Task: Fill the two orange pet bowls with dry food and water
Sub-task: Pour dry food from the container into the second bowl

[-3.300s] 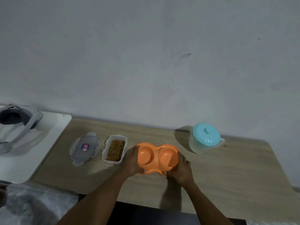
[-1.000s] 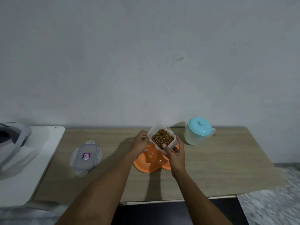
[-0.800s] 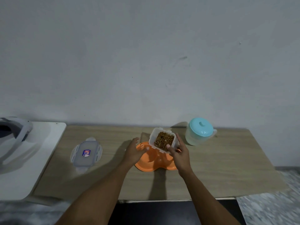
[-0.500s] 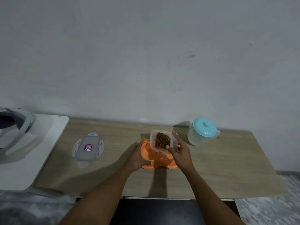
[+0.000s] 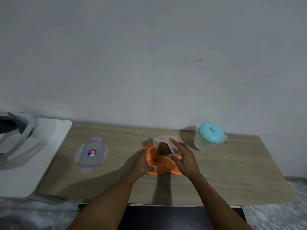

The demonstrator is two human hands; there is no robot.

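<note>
Tilting over the orange double bowl (image 5: 159, 165), a clear food container (image 5: 163, 146) of brown kibble (image 5: 162, 148) leans with its open mouth down toward the left well. The right hand (image 5: 184, 159) is clamped around the container's right side, fingers wrapped over its wall. The left hand (image 5: 142, 162) grips the bowl's left rim, thumb on the edge, pressing it against the wooden bench (image 5: 224, 171). The bowl sits near the middle of the bench, close to its front half. A few dark pieces seem to lie in the left well, though the dim light makes that hard to confirm; the right well is mostly hidden behind the right hand. The container's lid (image 5: 91, 154) lies flat well to the left. A pitcher with a light blue lid (image 5: 210, 136) stands upright to the right of the bowl, near the wall. A white surface (image 5: 41, 155) adjoins the bench's left end.
</note>
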